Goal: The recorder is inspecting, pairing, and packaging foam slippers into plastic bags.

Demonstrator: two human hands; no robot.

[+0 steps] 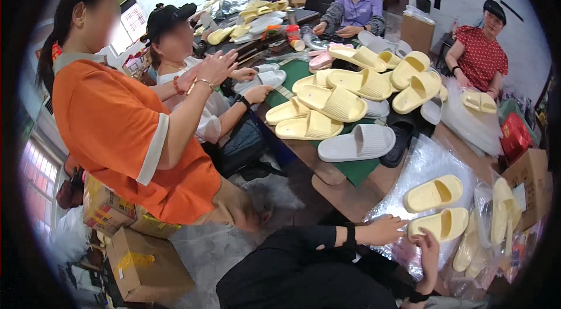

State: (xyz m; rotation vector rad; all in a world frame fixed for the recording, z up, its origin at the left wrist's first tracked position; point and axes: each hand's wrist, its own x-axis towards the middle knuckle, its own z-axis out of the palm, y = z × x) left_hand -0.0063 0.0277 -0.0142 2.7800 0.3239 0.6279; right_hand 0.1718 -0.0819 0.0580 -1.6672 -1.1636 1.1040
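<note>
Two pale yellow slide slippers lie side by side on a sheet of clear plastic [383, 192] in front of me, at lower right. My left hand [381, 230] rests on the plastic with its fingers stretched toward the heel end of the nearer slipper [454, 222]. At that same end my right hand [429, 253] grips the slipper's near edge, its fingertips on the sole. The farther slipper [432, 193] lies just beyond, untouched by either hand. Dark bands circle both my wrists.
A heap of yellow slippers [336, 101] covers the table ahead, with a grey slipper [356, 144] and a black slipper [400, 139] at its near edge. Bagged yellow slippers [502, 209] lie at right by a cardboard box [529, 183]. An orange-shirted person [117, 139] stands close at left; others sit around.
</note>
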